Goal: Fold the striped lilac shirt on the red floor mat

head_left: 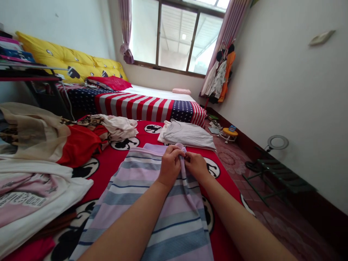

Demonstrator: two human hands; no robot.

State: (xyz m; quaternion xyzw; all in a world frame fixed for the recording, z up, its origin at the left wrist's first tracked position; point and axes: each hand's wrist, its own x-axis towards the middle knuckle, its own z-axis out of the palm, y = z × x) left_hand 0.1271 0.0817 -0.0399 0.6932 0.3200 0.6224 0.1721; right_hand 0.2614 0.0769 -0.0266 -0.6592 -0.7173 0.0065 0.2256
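A garment (136, 197) with lilac, white and grey-blue stripes lies spread in front of me, with a plain lilac band along its far edge. Whether it is a skirt or a top, I cannot tell. Near the right end of that edge my left hand (172, 165) pinches the fabric. My right hand (196, 165) is closed on the same edge, its fingertips almost touching those of the left. A raised fold of cloth runs down toward me from between the hands. My forearms cover part of the stripes.
The garment rests on a red patterned blanket (148, 136). Just beyond is a folded light grey shirt (190, 134). Loose clothes, including a white printed shirt (62, 185) and a red garment (81, 145), pile at left. Right of the blanket stands a dark folding chair (285, 175).
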